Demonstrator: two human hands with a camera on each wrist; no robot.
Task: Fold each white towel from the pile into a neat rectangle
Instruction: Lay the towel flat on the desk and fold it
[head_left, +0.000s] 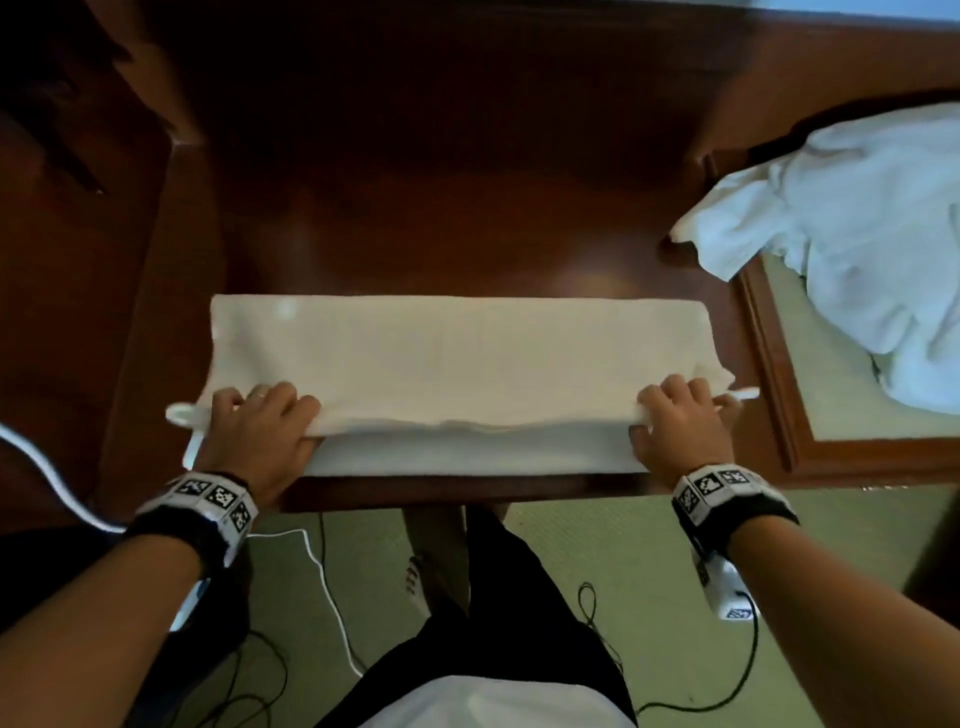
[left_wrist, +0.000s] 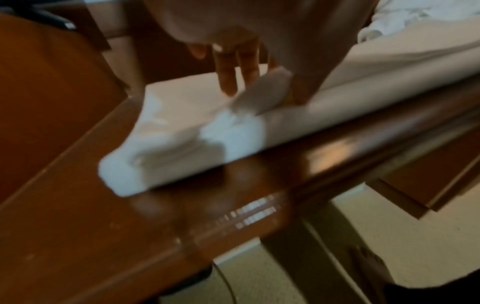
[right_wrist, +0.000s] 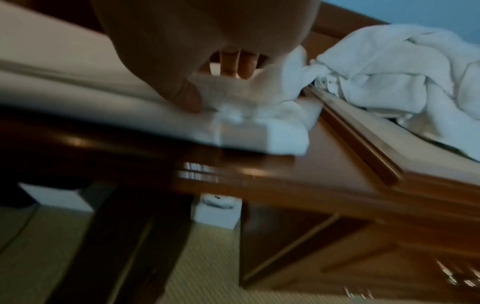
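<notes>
since the towel (head_left: 457, 358) is soft and limp, left hand (head_left: 254, 431) and right hand (head_left: 680, 426) pinch its 6 o'clock corners; pile (head_left: 857, 270) at 3.

Dark wooden table (head_left: 467, 171); green woven floor (head_left: 623, 561).

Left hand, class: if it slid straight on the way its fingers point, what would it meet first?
The left hand points across the folded towel; it would first cross more towel, then probably bare table. Depth is unclear.
</notes>
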